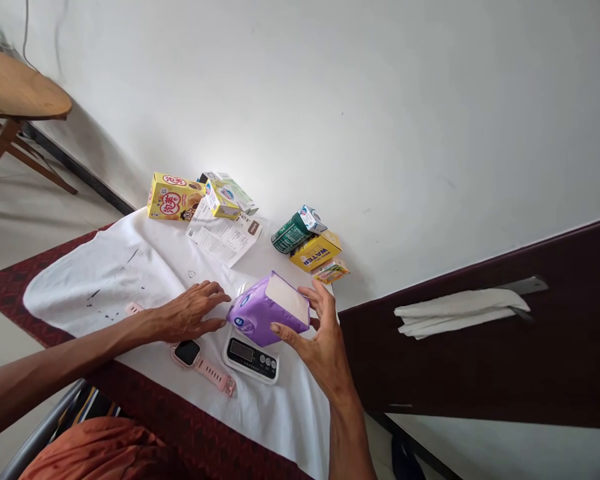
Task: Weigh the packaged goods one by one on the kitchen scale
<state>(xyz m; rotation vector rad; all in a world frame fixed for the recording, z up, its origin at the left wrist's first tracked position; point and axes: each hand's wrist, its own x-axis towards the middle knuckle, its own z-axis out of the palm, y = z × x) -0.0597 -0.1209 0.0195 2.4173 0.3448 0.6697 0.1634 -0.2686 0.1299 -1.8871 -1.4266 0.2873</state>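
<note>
A purple tissue pack (265, 310) with a pale end panel rests on a white kitchen scale (253, 357), hiding most of the scale's platform. My right hand (320, 340) is around the pack's right end, thumb against the near side and fingers at the far corner. At the pack's left end is my left hand (190, 312), its thumb and fingers apart and stretched toward the wrapper; whether the tips touch it is unclear. The scale's dark display and buttons face me. Left of the scale lies a pink-strapped smartwatch (187, 353), part of its strap hidden under my left forearm.
Near the wall stand a yellow snack box (173, 199), a smaller yellow carton (222, 200), a printed sheet (224, 233), a green can (291, 235) and a yellow WATER box (316, 252). A white cloth (460, 310) hangs right. A wooden stool (20, 87) stands far left.
</note>
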